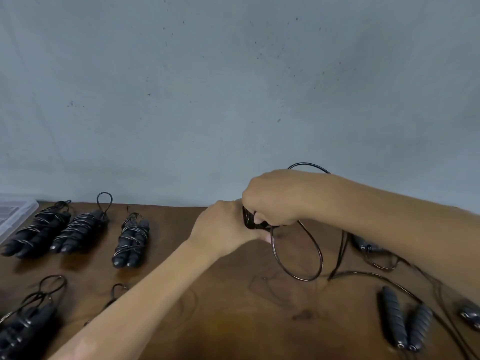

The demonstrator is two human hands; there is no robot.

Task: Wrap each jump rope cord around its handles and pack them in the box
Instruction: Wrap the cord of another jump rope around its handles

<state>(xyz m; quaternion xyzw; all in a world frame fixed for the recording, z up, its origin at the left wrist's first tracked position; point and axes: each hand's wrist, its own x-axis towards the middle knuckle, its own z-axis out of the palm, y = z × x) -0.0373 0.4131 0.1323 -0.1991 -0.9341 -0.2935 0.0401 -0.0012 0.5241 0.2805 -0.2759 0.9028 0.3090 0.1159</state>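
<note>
My left hand (pixel 223 224) has its grip closed around the pair of handles (pixel 250 220) I am wrapping, which sit almost wholly hidden between my two fists above the middle of the desk (pixel 233 302); only a dark sliver of them shows, so I cannot tell for certain which way their long axis runs, though I judge it points away from me toward the wall. My right hand (pixel 275 201) comes in from the right and over the top, fingers curled and pinching the cord (pixel 309 255) right where it meets the handles. From that pinch the cord drops to the right and toward me in one loose oval loop that hangs down to the desk, with another arc rising behind my right wrist. So the slack lies on the right-hand side of my grip, and the right hand is the one placed to carry the next turn around while the left keeps the handles steady. Five wrapped ropes, such as one bundle (pixel 131 241), lie at left near the clear box (pixel 15 216); unwrapped handles (pixel 405 326) wait at right.
</note>
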